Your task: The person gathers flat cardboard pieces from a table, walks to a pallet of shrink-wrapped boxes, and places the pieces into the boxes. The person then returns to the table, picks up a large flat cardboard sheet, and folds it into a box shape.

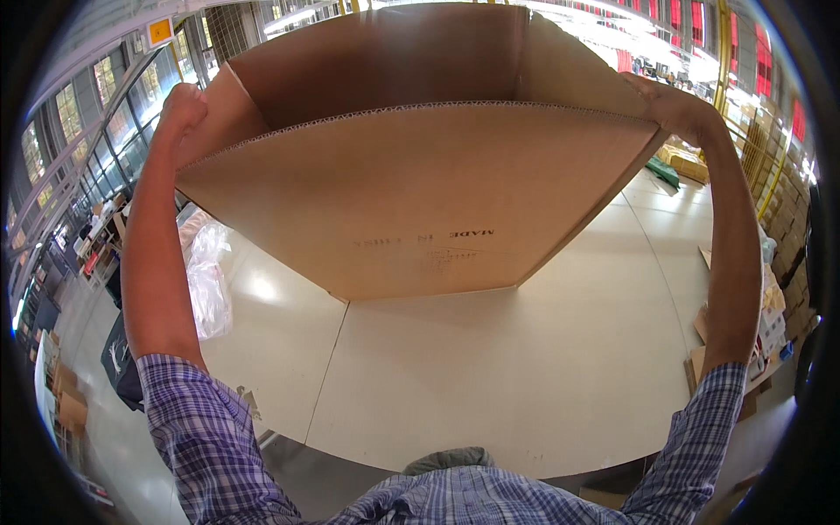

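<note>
A large brown cardboard box (420, 192) stands tilted on the pale tabletop, its open top toward me and its inner walls in view. Faint dark print marks the near wall. My left hand (184, 110) is closed on the box's upper left side edge, with the fingers curled. At the upper right corner, my right hand (674, 107) grips the rim, and part of its fingers is hidden behind the wall. Both arms are stretched out wide around the box.
Clear plastic wrap (208, 276) lies on the left part of the white table (420, 376). A green item (663, 171) and yellowish cartons (687, 164) are at the far right. Stacked brown boxes (779, 210) line the right side. Small cartons (70, 407) stand low on the left.
</note>
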Tool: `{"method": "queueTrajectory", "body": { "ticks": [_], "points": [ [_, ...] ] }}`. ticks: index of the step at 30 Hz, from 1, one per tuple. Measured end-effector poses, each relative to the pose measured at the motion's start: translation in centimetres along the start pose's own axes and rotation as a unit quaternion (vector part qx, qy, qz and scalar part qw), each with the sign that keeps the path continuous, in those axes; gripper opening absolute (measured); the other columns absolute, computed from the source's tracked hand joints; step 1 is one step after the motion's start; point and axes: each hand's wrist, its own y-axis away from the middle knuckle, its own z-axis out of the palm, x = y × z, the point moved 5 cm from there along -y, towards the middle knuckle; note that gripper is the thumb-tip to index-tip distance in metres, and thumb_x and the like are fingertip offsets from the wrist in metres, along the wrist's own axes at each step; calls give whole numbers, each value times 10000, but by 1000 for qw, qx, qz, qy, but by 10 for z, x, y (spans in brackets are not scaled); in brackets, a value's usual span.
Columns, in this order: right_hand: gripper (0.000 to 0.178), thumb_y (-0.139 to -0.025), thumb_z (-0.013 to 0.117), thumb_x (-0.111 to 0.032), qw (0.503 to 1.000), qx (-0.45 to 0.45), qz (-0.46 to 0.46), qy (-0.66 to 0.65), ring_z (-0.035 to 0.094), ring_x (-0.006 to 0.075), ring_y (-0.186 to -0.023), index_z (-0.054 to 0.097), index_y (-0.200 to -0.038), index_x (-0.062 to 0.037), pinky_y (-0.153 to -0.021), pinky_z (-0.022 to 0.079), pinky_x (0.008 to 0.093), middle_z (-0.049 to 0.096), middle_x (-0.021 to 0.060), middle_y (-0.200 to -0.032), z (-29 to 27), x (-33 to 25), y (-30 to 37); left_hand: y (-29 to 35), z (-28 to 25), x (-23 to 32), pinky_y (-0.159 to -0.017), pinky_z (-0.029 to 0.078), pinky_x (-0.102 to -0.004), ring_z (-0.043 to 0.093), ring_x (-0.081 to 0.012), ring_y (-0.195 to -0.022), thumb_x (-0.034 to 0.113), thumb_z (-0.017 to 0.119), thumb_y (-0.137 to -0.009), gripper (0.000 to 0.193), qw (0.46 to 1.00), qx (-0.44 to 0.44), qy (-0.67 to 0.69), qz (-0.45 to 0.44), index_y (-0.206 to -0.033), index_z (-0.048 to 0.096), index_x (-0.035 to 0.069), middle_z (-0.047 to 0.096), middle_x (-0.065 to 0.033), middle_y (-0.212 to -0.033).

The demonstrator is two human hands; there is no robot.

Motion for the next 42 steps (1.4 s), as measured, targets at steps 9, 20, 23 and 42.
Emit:
{"method": "queueTrajectory", "body": {
  "ticks": [9, 20, 23, 42],
  "points": [
    [715, -888, 535, -99, 999, 14, -8, -48, 372, 227, -1368, 214, -1527, -103, -1127, 305, 349, 361, 141, -1511, 2, 3, 2, 23, 2, -5, -945, 426, -261, 580, -150, -1084, 23, 470, -872, 413, 967, -198, 154, -38, -1271, 558, -38, 623, -96, -1197],
    [698, -918, 574, -196, 999, 30, -8, 19, 405, 217, -1331, 235, -1521, -104, -1118, 316, 321, 352, 128, -1515, 0, 6, -8, 13, 5, -28, -1050, 365, -277, 536, -178, -1221, 116, 471, -893, 505, 985, -142, 87, 38, -1380, 475, -15, 554, -109, -1357],
    [706, -924, 582, -241, 999, 9, -15, -28, 399, 222, -1335, 234, -1519, -91, -1118, 312, 324, 356, 135, -1510, 4, 2, -9, 14, 4, -35, -1058, 359, -285, 523, -186, -1238, 126, 473, -885, 509, 987, -119, 89, 59, -1376, 485, -7, 548, -115, -1366],
    [727, -952, 604, -264, 916, 64, 87, -386, 613, 164, -834, 147, -1470, -38, -612, 506, 300, 621, 89, -1038, 291, 199, 94, 365, 136, -4, -739, 469, -493, 590, -403, -851, 94, 559, -874, 235, 947, -193, 115, 230, -1094, 598, 19, 615, -184, -943]
  ]
}}
